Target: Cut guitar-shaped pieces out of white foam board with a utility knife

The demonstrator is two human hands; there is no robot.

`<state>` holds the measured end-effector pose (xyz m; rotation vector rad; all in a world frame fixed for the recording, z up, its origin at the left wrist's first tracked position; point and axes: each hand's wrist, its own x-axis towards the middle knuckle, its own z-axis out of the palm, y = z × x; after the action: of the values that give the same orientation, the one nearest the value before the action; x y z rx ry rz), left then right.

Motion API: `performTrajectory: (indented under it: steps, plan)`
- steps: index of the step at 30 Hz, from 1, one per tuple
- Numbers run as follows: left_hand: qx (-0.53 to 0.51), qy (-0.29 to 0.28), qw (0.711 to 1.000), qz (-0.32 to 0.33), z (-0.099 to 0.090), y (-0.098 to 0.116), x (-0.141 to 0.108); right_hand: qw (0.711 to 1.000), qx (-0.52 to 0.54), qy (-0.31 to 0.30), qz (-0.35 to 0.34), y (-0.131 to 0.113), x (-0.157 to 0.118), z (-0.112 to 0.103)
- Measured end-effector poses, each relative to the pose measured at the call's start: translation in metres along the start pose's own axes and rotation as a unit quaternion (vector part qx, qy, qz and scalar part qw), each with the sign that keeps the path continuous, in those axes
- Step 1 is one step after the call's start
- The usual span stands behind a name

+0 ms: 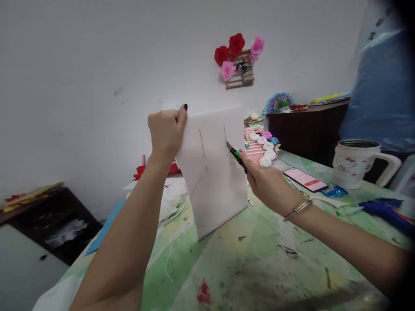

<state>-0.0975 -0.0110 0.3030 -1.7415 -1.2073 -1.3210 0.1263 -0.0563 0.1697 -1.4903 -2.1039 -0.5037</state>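
Note:
My left hand (pixel 167 131) grips the upper left edge of a white sheet (pixel 214 185), its fingers closed and the thumb with a dark nail on top. The sheet stands upright, its lower edge at the table. Thin lines, straight and curved, run over its face. My right hand (pixel 267 181), a silver bangle on the wrist, is closed around a black and green cutter knife (pixel 238 160). The blade tip meets the sheet at a line on its right side.
On the green patterned table (pixel 181 268) are a phone (pixel 305 179), a white mug (pixel 352 166), a blue glue gun (pixel 389 211), white string (pixel 173 203) and paper flowers (pixel 267 149). Red and pink flowers (pixel 236 44) hang on the wall. A dark shelf (pixel 61 207) stands at left.

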Motion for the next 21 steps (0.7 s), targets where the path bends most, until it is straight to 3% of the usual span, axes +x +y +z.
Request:
performTrajectory:
  steps: [9, 21]
  plan:
    - [-0.045, -0.006, 0.999, -0.003, 0.000, 0.000, 0.000, 1.000, 0.005, -0.010, -0.001, 0.004, -0.008, 0.016]
    - [-0.064, 0.023, 0.997, 0.022, 0.003, -0.004, 0.001, 0.998, -0.050, -0.037, 0.003, 0.006, -0.013, 0.019]
